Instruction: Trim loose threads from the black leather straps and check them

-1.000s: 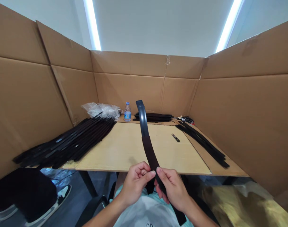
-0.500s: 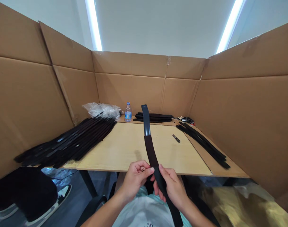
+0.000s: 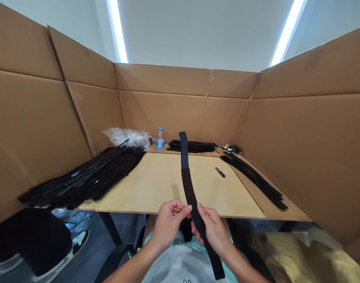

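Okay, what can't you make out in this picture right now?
In the head view:
Held strip: underside turned away.
Left hand: thumb covers the pinch.
Right hand: fingers partly behind the held strip.
Strip pile: overlap hides the count.
Tangle at back right: too small.
Another person: mostly hidden by cardboard wall.

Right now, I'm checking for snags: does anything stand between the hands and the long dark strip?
Nothing visible does. The right hand holds the dark strip, and the left hand is at its left edge. The small snips lie apart, farther back on the right.
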A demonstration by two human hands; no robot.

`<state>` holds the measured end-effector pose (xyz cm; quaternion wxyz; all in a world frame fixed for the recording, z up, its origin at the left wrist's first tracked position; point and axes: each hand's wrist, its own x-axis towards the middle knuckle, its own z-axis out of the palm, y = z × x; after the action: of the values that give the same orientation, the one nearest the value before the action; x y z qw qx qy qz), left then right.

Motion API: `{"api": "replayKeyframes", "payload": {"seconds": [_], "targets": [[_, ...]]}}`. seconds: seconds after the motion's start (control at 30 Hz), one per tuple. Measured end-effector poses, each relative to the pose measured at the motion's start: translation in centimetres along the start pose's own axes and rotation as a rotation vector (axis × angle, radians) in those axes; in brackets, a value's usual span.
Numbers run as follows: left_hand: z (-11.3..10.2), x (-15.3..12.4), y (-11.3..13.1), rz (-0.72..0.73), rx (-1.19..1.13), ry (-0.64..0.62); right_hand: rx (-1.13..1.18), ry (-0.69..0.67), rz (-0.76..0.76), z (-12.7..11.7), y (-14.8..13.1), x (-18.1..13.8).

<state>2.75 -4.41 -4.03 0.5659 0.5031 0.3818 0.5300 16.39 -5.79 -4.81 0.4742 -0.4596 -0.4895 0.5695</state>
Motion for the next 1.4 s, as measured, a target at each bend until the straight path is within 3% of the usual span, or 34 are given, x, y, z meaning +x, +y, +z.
{"api": "replayKeyframes", "payload": {"seconds": [0.2, 0.37, 0.6, 0.8, 0.9, 1.1, 1.23, 1.4], "targets": [[0.2, 0.1, 0.4, 0.038, 0.010, 0.041, 0.029, 0.008, -0.012, 0.1, -0.2, 0.1], [-0.1, 0.3, 0.4, 0.032, -0.055, 0.039, 0.096, -0.107, -0.110, -0.3, -0.3, 0.2], [-0.4, 0.1, 0.0, 0.006, -0.109, -0.026, 0.206, -0.185, -0.099, -0.2, -0.1, -0.5], [-0.2, -0.5, 0.2, -0.004, -0.096, -0.081, 0.194, -0.193, -0.136, 0.1, -0.3, -0.6], [-0.1, -0.5, 0.5, 0.000, -0.130, -0.080, 0.225, -0.118, -0.173, 0.2, -0.5, -0.7], [0.0, -0.3, 0.4, 0.037, -0.142, 0.025, 0.251, -0.110, -0.210, 0.1, -0.6, -0.6], [-0.2, -0.3, 0.6, 0.037, -0.210, -0.033, 0.188, -0.139, -0.222, -0.2, -0.9, -0.6], [-0.7, -0.3, 1.2, 0.000, -0.135, -0.111, 0.115, -0.211, -0.187, -0.4, -1.3, -0.7]]}}
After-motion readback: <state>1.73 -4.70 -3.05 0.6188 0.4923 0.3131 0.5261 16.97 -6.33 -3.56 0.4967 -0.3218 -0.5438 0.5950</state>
